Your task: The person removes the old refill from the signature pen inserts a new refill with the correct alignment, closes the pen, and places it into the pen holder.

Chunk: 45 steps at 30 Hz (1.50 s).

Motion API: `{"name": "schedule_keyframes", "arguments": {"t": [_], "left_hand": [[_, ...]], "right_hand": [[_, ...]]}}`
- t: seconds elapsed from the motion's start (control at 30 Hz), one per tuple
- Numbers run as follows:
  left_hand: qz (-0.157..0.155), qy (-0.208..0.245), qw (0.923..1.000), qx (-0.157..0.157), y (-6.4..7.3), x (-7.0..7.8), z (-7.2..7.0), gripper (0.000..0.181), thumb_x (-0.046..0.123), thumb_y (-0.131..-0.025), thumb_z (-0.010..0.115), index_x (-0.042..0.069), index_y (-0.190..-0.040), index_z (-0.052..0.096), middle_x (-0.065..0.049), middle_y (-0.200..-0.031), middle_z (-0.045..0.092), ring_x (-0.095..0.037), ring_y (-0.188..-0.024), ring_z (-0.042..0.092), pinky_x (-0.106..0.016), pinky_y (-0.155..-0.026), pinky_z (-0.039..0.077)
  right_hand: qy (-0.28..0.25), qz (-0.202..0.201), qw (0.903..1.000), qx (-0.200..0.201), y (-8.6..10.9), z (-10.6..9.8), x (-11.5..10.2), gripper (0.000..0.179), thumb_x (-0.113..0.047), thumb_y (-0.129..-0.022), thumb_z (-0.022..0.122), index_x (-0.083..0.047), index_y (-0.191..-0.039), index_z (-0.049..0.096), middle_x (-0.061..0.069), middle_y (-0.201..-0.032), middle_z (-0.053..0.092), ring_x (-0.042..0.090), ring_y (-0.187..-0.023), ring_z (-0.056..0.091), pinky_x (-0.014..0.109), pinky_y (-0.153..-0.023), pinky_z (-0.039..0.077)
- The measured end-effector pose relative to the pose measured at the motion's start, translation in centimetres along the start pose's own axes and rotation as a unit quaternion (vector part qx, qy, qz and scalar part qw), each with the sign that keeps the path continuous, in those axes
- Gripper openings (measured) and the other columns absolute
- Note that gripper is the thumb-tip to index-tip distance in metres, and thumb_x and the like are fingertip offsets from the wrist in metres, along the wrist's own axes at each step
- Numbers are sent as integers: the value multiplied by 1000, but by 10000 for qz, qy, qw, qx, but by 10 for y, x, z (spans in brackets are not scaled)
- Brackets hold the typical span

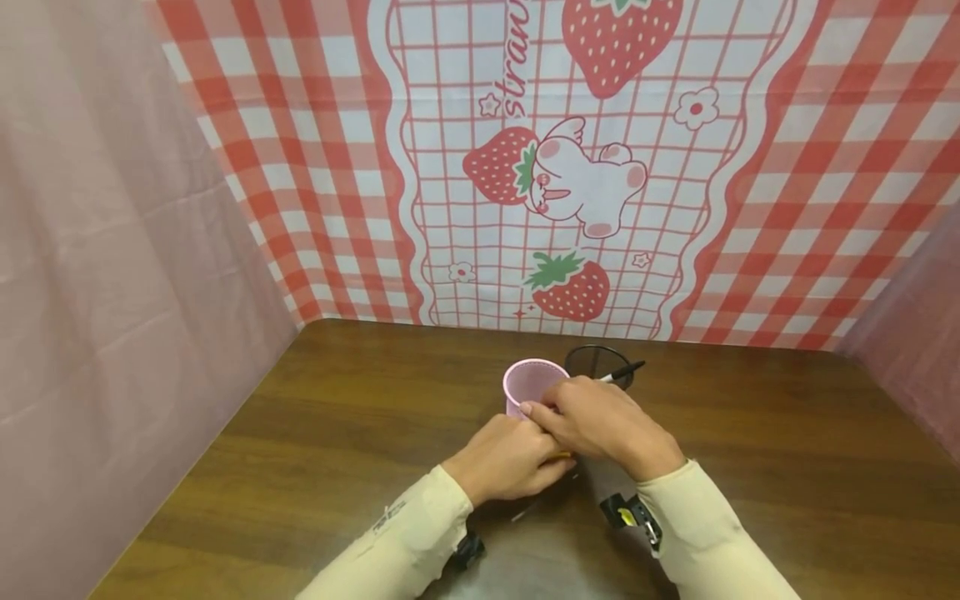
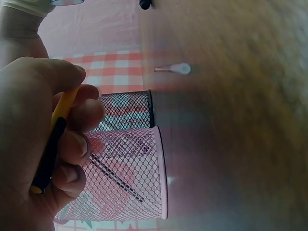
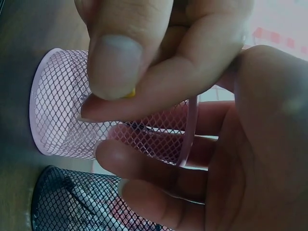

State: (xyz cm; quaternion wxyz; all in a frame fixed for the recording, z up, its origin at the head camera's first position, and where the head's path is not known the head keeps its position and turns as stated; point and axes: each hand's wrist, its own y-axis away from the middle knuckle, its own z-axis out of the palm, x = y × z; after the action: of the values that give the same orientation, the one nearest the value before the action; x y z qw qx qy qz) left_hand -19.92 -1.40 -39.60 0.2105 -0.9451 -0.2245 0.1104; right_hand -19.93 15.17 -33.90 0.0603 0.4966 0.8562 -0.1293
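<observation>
In the left wrist view my left hand (image 2: 29,120) curls its fingers round a yellow-and-black pen (image 2: 60,122), beside a pink mesh pen holder (image 2: 162,178). Just a bit of yellow peeks out between thumb and finger in the right wrist view. My right hand (image 1: 600,421) crosses over the left one at the holder's right rim. Some right fingers (image 3: 134,163) lie outside the mesh wall while others reach behind the rim, gripping the holder. Through the pink mesh a dark stick (image 2: 118,180) shows inside; whether a finger touches it is hidden.
Behind and to the right stands a black mesh pen holder (image 1: 577,348) with a black-and-white marker (image 1: 624,372) leaning in it. A small pale object (image 2: 175,68) appears on the brown table (image 1: 360,400). Strawberry-patterned cloth (image 1: 337,167) hangs behind the table.
</observation>
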Motion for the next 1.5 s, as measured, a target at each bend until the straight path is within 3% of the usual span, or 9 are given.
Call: {"name": "schedule_keyframes", "arguments": {"t": [0.43,0.73,0.9,1.1,1.2,1.3,1.5], "left_hand": [[58,-75,9999,106,-1,-1,1,17,39,-93,68,23,-86,71,11,-80,67,-9,-71,67,-30,-59,53],[-3,-27,9999,171,-10,-3,-1,16,37,-92,69,23,-86,72,10,-79,68,-11,-69,67,-31,-61,54],[31,26,10000,73,-5,-1,0,16,37,-93,68,24,-89,75,13,-82,69,-8,-74,67,-29,-64,54],[-34,72,10000,16,-1,0,1,15,38,-94,67,26,-87,71,15,-78,65,-7,-69,64,-29,-60,52],[-34,42,10000,1,-1,0,2,16,39,-94,66,26,-86,71,15,-77,65,-7,-68,64,-29,-59,52],[-30,32,10000,-4,-1,0,1,15,39,-95,66,26,-88,72,16,-79,66,-6,-68,64,-29,-60,52],[-52,8,10000,-9,1,-2,0,15,39,-95,66,26,-90,73,15,-80,67,-6,-68,64,-30,-60,52]], "right_hand": [[-12,-121,9999,64,2,-9,0,34,-42,-100,56,-29,-69,60,-12,-66,56,9,-59,52,36,-57,45],[156,-128,9994,283,3,-20,-1,25,-36,-97,62,-25,-75,63,-9,-66,54,11,-59,50,36,-57,44],[189,-32,9996,223,5,-19,-2,25,-37,-96,63,-27,-73,61,-10,-65,53,11,-59,49,35,-56,43],[229,-140,9972,693,12,-22,-1,19,-28,-94,67,-25,-75,64,-11,-65,50,11,-59,48,35,-55,42],[281,-166,9954,906,17,-25,2,7,-25,-92,69,-22,-87,73,-12,-71,57,10,-64,53,37,-58,45],[260,-186,9941,1033,22,-26,4,11,-24,-92,70,-20,-99,76,-13,-80,64,9,-69,57,39,-61,49],[151,-338,9919,1213,30,-26,6,8,-21,-91,72,-19,-97,76,-17,-77,63,4,-65,52,35,-58,47]]}}
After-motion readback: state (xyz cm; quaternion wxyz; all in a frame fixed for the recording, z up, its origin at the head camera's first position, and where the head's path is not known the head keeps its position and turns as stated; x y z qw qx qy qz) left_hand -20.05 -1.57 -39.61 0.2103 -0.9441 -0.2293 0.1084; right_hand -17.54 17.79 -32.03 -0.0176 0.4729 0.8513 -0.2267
